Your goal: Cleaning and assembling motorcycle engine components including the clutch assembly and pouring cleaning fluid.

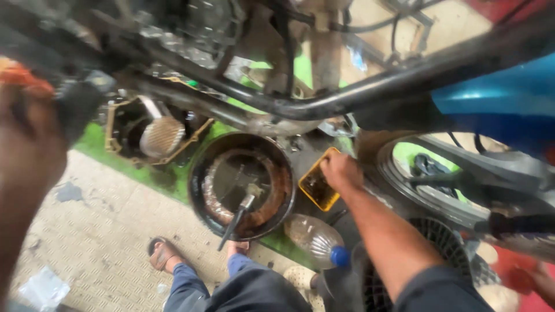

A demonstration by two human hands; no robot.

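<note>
Below, right hand [341, 172] fingers curled on yellow tray [317, 188] rim, left hand [26, 136] blurred, grip unclear

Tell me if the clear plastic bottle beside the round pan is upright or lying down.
Lying down. The plastic bottle rests on its side on the floor, its blue cap pointing sideways, beside the round pan.

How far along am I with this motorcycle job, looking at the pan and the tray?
Done: an engine side cover looks removed, lying on the green floor, and dark fluid sits in the round drain pan with a tool in it. In hand: the right hand rests on the yellow tray; the left hand is blurred near the frame. Left: the cover is still off.
</note>
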